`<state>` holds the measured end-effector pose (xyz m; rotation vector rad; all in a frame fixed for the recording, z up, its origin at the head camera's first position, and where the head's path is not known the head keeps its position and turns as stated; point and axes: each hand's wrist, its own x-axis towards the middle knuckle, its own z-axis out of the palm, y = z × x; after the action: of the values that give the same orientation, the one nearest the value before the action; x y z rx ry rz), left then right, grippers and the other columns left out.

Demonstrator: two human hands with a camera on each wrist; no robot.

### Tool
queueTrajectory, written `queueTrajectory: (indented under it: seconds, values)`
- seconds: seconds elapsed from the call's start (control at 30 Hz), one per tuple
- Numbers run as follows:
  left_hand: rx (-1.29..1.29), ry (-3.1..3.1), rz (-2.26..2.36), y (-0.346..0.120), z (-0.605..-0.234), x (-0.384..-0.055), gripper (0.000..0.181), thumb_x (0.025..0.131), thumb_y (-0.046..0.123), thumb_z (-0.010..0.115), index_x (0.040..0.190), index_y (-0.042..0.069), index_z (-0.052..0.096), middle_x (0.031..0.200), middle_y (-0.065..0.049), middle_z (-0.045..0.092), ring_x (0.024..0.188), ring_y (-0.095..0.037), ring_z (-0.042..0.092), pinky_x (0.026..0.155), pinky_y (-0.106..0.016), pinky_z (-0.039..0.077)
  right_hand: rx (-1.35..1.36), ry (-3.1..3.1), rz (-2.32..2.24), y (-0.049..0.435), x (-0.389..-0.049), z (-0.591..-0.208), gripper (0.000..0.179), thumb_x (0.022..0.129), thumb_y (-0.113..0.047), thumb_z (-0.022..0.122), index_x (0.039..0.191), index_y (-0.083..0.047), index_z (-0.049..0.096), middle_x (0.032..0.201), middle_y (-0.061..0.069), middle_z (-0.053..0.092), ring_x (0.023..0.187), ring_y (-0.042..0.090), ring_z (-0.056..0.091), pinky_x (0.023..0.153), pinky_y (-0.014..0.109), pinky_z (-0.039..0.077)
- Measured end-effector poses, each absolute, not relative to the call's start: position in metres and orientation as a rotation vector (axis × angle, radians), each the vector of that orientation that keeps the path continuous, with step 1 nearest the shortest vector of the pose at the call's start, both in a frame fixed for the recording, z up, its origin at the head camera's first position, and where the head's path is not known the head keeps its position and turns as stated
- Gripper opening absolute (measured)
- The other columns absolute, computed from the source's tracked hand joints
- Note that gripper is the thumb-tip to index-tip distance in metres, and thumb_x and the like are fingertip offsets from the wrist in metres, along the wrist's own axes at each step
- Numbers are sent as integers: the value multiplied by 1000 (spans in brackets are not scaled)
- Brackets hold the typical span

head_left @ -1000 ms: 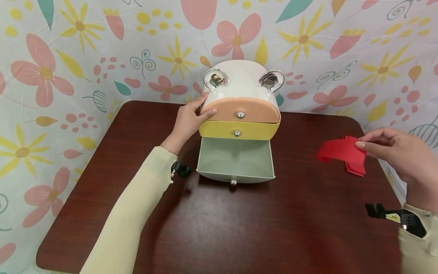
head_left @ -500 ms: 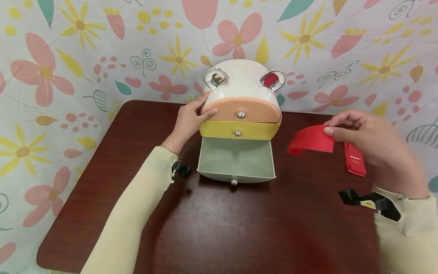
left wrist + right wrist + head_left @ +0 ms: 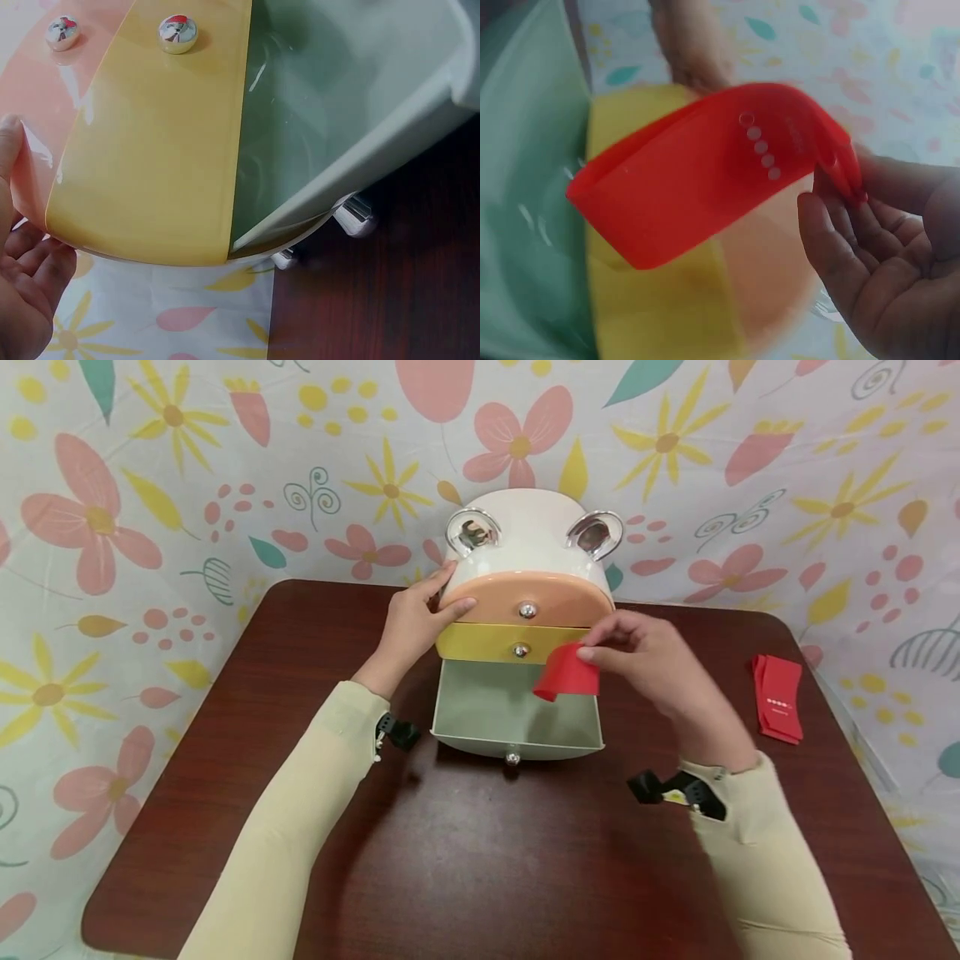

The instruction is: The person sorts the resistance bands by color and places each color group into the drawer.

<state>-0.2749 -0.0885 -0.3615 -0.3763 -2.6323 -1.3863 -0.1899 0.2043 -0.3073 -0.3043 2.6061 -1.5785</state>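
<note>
A white storage box (image 3: 525, 539) with silver ears stands against the back cloth, its peach drawer (image 3: 480, 602) and yellow drawer (image 3: 472, 643) closed and its green bottom drawer (image 3: 480, 702) pulled out. My left hand (image 3: 411, 620) grips the box's left side, thumb on the peach front and fingers round the side. Pinched in my right hand (image 3: 648, 656) is a red resistance band (image 3: 705, 180), a flat loop printed with a row of dots. The band droops over the right part of the green drawer.
More red bands (image 3: 778, 700) lie stacked on the right of the dark wooden table (image 3: 480, 860). Behind the table hangs a flowered cloth (image 3: 300, 443). Each wrist wears a black camera strap.
My right hand has carried the red resistance band leftward from beside the stack to over the green drawer. My left hand stays on the box.
</note>
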Motion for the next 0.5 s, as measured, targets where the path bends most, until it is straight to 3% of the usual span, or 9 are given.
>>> queueTrajectory:
  seconds: [0.13,0.3,0.5]
  values:
    - [-376,-2624,-1393,-89,-362,-275,70,94,38,74,154,18,46,158,-7,48,148,-23,47,117,-40,46,-351,2588,-1526,174,-196,-324,11,94,-6,72,97,3,67,86,-11,72,83,0,63,75,16,51]
    - [-365,-2623,-1380,-90,-363,-276,70,93,38,75,154,18,47,158,-6,48,149,-21,46,119,-39,45,-417,2558,-1496,140,-202,-345,12,95,-8,72,99,2,68,104,15,73,90,5,63,79,18,50]
    - [-373,-2625,-1386,-89,-363,-276,70,93,39,75,154,17,46,158,-6,48,149,-21,46,118,-39,45,-409,2525,-1540,130,-208,-373,9,95,-5,71,97,2,68,100,18,72,86,8,63,77,21,50]
